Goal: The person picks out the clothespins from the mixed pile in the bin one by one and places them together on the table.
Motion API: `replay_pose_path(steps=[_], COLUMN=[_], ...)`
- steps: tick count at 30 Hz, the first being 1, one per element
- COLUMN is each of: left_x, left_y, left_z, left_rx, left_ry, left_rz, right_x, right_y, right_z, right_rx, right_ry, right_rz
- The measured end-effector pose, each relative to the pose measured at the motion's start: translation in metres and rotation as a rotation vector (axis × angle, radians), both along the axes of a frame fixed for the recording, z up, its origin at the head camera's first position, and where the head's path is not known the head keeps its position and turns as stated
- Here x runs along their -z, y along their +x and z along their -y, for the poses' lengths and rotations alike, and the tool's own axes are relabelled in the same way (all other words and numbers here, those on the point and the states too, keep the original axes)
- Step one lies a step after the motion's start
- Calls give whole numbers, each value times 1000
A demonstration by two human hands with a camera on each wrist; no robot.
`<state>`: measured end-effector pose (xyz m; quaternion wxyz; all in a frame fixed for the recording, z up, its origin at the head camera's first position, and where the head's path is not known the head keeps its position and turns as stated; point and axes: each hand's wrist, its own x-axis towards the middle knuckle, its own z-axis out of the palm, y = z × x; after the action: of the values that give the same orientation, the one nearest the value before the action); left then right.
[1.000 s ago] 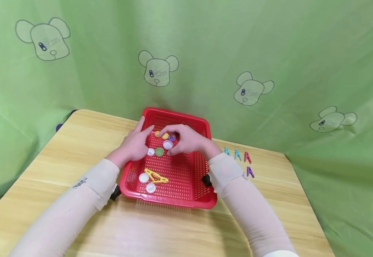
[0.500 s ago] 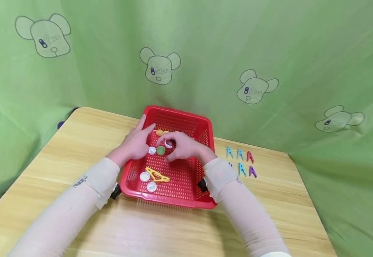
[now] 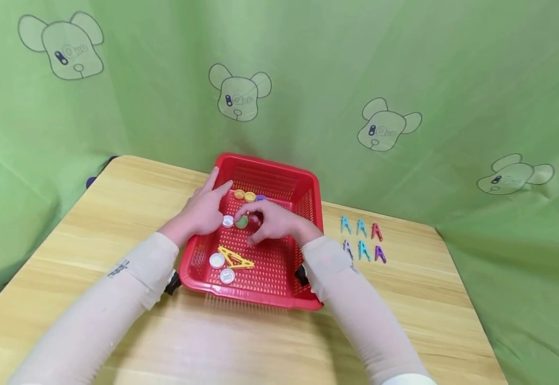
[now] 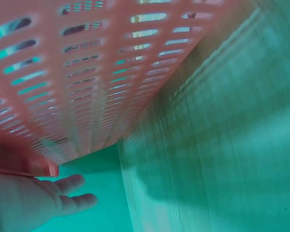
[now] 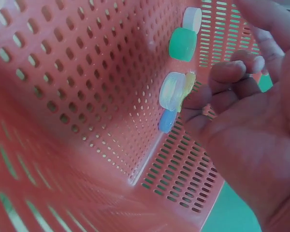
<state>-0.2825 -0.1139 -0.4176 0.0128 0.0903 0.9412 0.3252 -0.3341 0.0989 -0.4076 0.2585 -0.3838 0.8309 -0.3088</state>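
Observation:
My left hand [image 3: 203, 211] rests on the left rim of a red plastic basket [image 3: 272, 303], fingers extended and thumb over the inside. In the left wrist view its fingers [image 4: 79, 203] are straight beside the rim. My right hand [image 3: 275, 222] hovers inside the basket, thumb and forefinger apart, with nothing seen between them. Nearest its forefinger is a green bottle cap [image 3: 242, 222], beside a white cap [image 3: 228, 221]. The right wrist view shows a ridged clear-white cap [image 5: 172, 92] near the fingers; the hand hides it in the head view.
Two yellow caps [image 3: 250, 197] and a purple cap [image 3: 260, 198] lie at the basket's far end. Nearer are yellow clothespins [image 3: 235, 259] and two white caps [image 3: 227, 276]. Several coloured clothespins [image 3: 363, 249] stand in rows on the wooden table [image 3: 419, 299]. Green cloth [image 3: 308, 53] hangs behind.
My right hand has drawn back from the far caps toward the green cap, now covering the clear-white one. More clothespins show on the right. The left hand stays on the rim.

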Motion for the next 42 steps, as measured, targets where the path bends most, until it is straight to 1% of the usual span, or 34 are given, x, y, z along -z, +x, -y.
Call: replay_pose_path(steps=[3, 5, 7, 11, 16, 20, 23, 28, 31, 35, 42], left_x=[0, -1, -1, -1, -2, -3, -3, 1, 3, 2, 0], left_y=[1, 1, 1, 0, 0, -1, 0, -1, -2, -2, -2], left_z=[-1, -1, 0, 0, -1, -2, -2, -2, -3, -2, -2], left_rx=[-3, -1, 0, 3, 4, 8, 6, 7, 12, 12, 12], left_ry=[12, 9, 4, 8, -2, -9, -11, -31, -43, -50, -52], left_rz=[7, 8, 7, 1, -12, -17, -18, -31, -36, -39, -38], right_x=[3, 5, 7, 12, 15, 16, 18, 23, 23, 23, 24], right_y=[2, 1, 2, 1, 1, 3, 5, 8, 11, 11, 10], right_z=[0, 2, 4, 8, 11, 14, 17, 24, 25, 26, 27], right_rx=[5, -16, -36, -87, -88, -87, -103, -142, -134, -135, -185], right_ry=[42, 61, 79, 108, 145, 179, 189, 196, 216, 226, 240], right_rz=[37, 45, 40, 1, 7, 30, 38, 19, 37, 55, 40])
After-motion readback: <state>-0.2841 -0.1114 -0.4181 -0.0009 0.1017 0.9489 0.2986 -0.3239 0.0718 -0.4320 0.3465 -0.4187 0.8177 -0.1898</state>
